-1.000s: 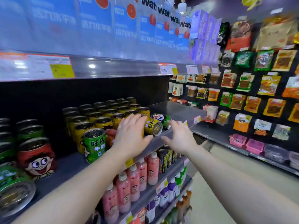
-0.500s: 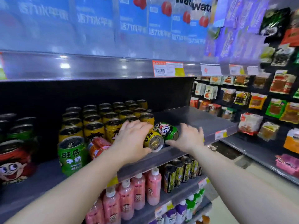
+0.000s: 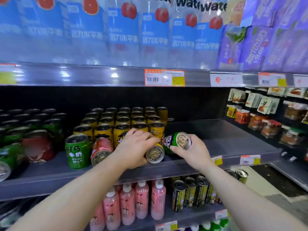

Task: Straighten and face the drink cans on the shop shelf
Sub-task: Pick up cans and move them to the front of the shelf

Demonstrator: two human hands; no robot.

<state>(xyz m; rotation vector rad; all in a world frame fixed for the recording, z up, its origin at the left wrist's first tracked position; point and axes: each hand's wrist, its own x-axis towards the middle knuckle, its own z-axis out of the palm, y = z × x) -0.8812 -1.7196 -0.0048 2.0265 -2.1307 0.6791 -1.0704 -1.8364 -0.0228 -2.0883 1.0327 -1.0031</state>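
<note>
On the middle shelf (image 3: 233,144) several upright yellow cans (image 3: 122,124) stand in rows. In front of them a yellow can (image 3: 155,155) lies on its side, its base toward me, and my left hand (image 3: 135,147) is shut on it. My right hand (image 3: 190,152) grips a green can (image 3: 179,140), also tipped on its side and lifted a little off the shelf. A red can (image 3: 100,150) lies on its side left of my left hand. An upright green can (image 3: 77,150) stands beside it.
Dark green and red cans (image 3: 39,145) fill the shelf's left part. The right part of the shelf is bare metal. Blue-labelled water bottles (image 3: 123,35) stand on the shelf above. Pink bottles (image 3: 141,199) and dark cans (image 3: 190,190) stand below. Snack packets (image 3: 266,105) hang at right.
My view has shifted right and closer to the shelf. My right hand has closed around the green can and raised it slightly. My left hand stays on the fallen yellow can.
</note>
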